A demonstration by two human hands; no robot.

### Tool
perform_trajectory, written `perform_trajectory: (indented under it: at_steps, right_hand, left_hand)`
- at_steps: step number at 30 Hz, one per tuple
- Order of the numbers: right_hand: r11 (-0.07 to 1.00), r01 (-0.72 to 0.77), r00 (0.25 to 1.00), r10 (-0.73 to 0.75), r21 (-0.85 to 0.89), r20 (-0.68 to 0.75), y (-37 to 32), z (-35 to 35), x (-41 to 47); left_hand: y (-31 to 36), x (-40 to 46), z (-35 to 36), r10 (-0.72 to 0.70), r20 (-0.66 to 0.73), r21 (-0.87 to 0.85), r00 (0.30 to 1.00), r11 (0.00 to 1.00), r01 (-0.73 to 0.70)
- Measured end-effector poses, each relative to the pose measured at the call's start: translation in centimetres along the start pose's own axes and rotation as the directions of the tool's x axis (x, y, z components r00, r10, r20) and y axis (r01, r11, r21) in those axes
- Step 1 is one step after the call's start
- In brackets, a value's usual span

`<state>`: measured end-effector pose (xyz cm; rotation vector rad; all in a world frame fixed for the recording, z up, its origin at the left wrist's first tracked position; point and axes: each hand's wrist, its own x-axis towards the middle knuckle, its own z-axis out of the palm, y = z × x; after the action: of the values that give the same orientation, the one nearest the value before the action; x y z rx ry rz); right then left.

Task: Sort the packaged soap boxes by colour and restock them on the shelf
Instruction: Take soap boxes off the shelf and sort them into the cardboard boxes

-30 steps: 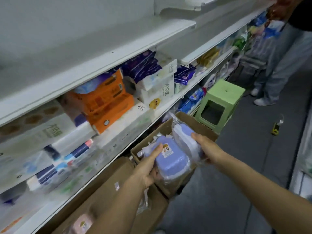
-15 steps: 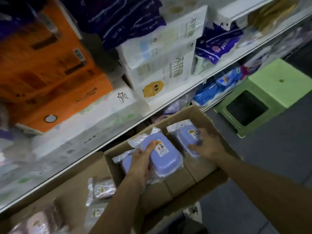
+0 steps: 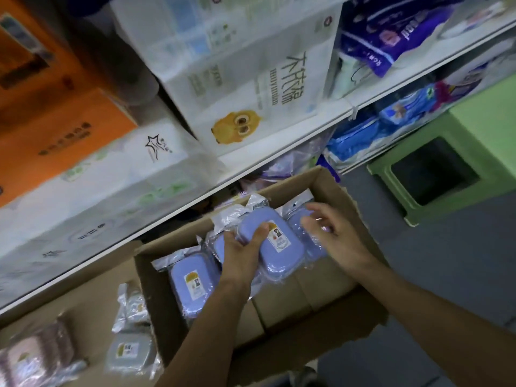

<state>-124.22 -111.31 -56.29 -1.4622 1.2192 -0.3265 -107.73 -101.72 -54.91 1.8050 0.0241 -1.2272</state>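
My left hand (image 3: 242,252) grips a purple soap box (image 3: 275,244) in clear wrap, holding it over an open cardboard carton (image 3: 349,196). My right hand (image 3: 332,233) hovers beside it with fingers spread above another purple soap box (image 3: 300,219) that lies in the carton; whether the fingers touch it I cannot tell. A third purple soap box (image 3: 192,286) lies flat at the carton's left end. A grey soap box (image 3: 128,351) and a pink one (image 3: 26,361) lie in a second carton to the left.
A white shelf edge (image 3: 279,160) runs above the cartons, loaded with white tissue packs (image 3: 251,88), orange packs (image 3: 55,129) and purple packs (image 3: 391,32). A green plastic stool (image 3: 446,174) stands on the grey floor to the right.
The view has dropped closer to the carton. My right hand has let go of its purple box, which now lies in the carton. My left hand keeps its box.
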Motion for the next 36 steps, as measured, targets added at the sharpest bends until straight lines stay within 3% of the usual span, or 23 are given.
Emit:
perform_trajectory:
  at_steps: [1,3,5,8,9,11,12,14,16,21,26,30,33,36]
  right_hand:
    - [0.998,0.056,0.992,-0.052,-0.039,0.116,-1.2,0.0,-0.7]
    - [0.876,0.245,0.951,-0.134,-0.415,0.278,-2.2,0.4,-1.4]
    - [0.745,0.273,0.957,-0.142,-0.609,0.254,-1.8,0.9,-1.0]
    - [0.760,0.139,0.990,-0.126,-0.634,0.066,0.1,1.0,-0.1]
    - [0.721,0.108,0.991,-0.129,-0.684,0.021,0.9,0.9,0.2]
    - [0.639,0.036,0.998,-0.057,-0.768,0.000,2.7,0.9,0.8]
    - [0.608,0.016,1.000,0.003,-0.794,0.023,3.5,1.0,1.2]
    - [0.579,0.027,0.990,0.099,-0.815,0.103,4.1,1.5,1.8]
    - [0.599,0.036,0.987,0.104,-0.800,0.122,4.0,1.8,2.5]
    - [0.599,-0.011,0.987,0.137,-0.801,0.089,2.7,1.4,2.5]
    - [0.546,0.079,0.995,0.004,-0.834,0.097,-2.3,0.6,0.0]
    - [0.487,0.264,0.961,-0.207,-0.833,0.184,-9.7,0.5,-3.8]
    - [0.397,0.382,0.888,-0.406,-0.835,0.214,-15.7,0.2,-7.5]
    - [0.402,0.480,0.822,-0.517,-0.780,0.239,-21.6,0.1,-11.0]
  left_hand:
    - [0.2,0.1,1.0,-0.005,-0.027,0.027,1.000,1.000,0.005]
    - [0.7,0.0,2.9,-0.035,-0.020,0.047,0.999,0.998,0.036]
    - [1.1,-0.1,4.4,-0.019,0.030,0.063,0.999,0.998,0.017]
    - [0.5,0.2,4.1,0.194,0.082,0.223,0.978,0.953,-0.208]
    - [-0.1,0.5,3.1,0.291,0.069,0.385,0.954,0.875,-0.294]
    - [-1.6,0.8,0.5,0.420,0.049,0.750,0.906,0.584,-0.312]
    - [-2.6,0.8,-0.9,0.420,0.069,0.850,0.905,0.450,-0.274]
    - [-4.5,1.0,-3.0,0.303,0.136,0.916,0.943,0.324,-0.236]
    - [-5.9,1.1,-4.1,0.208,0.196,0.923,0.958,0.290,-0.252]
    - [-5.2,1.2,-4.3,0.188,0.214,0.918,0.958,0.298,-0.264]
    - [-1.2,-1.5,-5.0,0.304,0.224,0.940,0.926,0.182,-0.288]
    - [3.5,-6.4,-6.8,0.473,0.238,0.941,0.849,0.103,-0.321]
    - [6.9,-11.3,-8.3,0.595,0.232,0.921,0.769,0.120,-0.370]
    - [10.7,-16.6,-10.1,0.722,0.187,0.906,0.666,0.134,-0.400]
